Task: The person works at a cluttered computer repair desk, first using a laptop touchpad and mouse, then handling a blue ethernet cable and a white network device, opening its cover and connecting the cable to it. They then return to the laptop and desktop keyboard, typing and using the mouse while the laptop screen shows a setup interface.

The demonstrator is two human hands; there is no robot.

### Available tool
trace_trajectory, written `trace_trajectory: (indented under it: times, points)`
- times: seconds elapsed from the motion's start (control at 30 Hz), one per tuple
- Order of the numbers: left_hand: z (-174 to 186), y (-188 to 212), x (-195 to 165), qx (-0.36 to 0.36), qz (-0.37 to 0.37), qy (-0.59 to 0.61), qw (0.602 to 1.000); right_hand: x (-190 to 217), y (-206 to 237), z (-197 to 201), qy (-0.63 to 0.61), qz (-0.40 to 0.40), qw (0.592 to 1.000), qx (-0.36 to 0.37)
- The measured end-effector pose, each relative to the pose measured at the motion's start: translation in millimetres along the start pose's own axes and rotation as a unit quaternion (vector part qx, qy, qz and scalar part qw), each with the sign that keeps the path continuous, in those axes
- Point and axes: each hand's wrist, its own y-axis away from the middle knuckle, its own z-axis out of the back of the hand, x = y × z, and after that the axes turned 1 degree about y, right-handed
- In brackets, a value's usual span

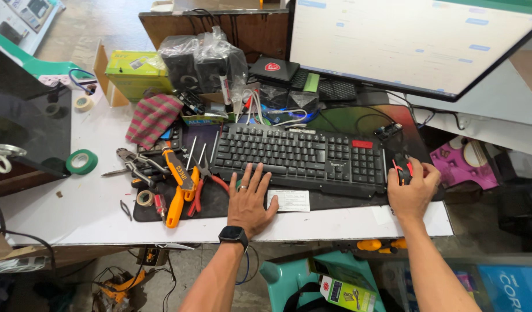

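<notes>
A person sits at a cluttered white workbench (347, 222), seen from above. The left hand (251, 199) lies flat, fingers spread and holding nothing, its fingertips touching the front edge of a black keyboard (298, 156); a black smartwatch (233, 235) sits on that wrist. The right hand (412, 193) is curled over a black and red computer mouse (402, 169) just right of the keyboard, near the bench's right edge.

A small white paper slip (289, 200) lies just beside the left thumb. A bare strip of bench runs along the near edge between the two hands. To the left, orange-handled pliers (179, 185), screwdrivers and cutters crowd the mat's left end, with a roll of green tape (81, 161) well apart on open white surface. A striped red and green cloth (152, 118) and plastic-wrapped black speakers (202, 63) stand behind the keyboard.

A monitor (410, 40) is cut off at the top and right edge; its screen content is too faint to make out. The palm hides most of the mouse. Things under the bench are dim and partly cut off.
</notes>
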Motion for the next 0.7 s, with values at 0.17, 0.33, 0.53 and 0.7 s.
trace_trajectory:
  times: [0.17, 0.33, 0.53, 0.7]
  points:
    - [0.0, 1.0, 0.8, -0.004, -0.002, 0.002, 1.000, -0.8, 0.9, -2.1, 0.042, 0.011, 0.999, -0.005]
    - [-0.5, 1.3, 0.7, -0.010, -0.006, -0.002, 1.000, -7.1, 1.8, -5.1, 0.038, 0.010, 0.999, 0.003]
    - [-1.1, 4.3, -0.5, -0.021, -0.005, 0.001, 1.000, -10.9, 4.4, -7.1, 0.027, 0.028, 0.999, -0.019]
    - [-1.4, 5.0, -1.2, -0.029, -0.008, -0.002, 1.000, -11.4, 4.8, -7.4, 0.030, 0.020, 0.999, -0.015]
